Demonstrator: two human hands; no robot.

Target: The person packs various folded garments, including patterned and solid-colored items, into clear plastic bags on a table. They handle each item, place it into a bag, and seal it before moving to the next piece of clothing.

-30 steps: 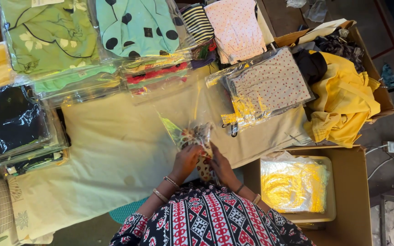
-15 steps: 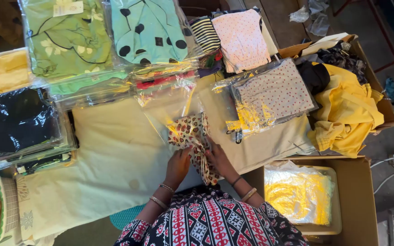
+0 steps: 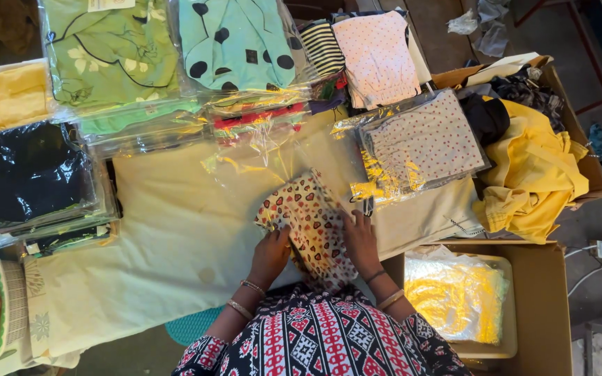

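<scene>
Cloth covers the table (image 3: 175, 230), pale yellow, with bagged garments stacked along its far and left edges; at the near edge lies a folded heart-print garment (image 3: 311, 219), cream with red and dark hearts; it looks soft, light and floppy, likely to sag unless gripped at both side folds; left hand (image 3: 271, 256) presses its left edge, fingers closed on the fabric; right hand (image 3: 361, 240) clasps the right edge.

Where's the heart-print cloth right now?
Head view, centre: the heart-print cloth lies on the cream sheet, held between left hand and right hand.
</scene>
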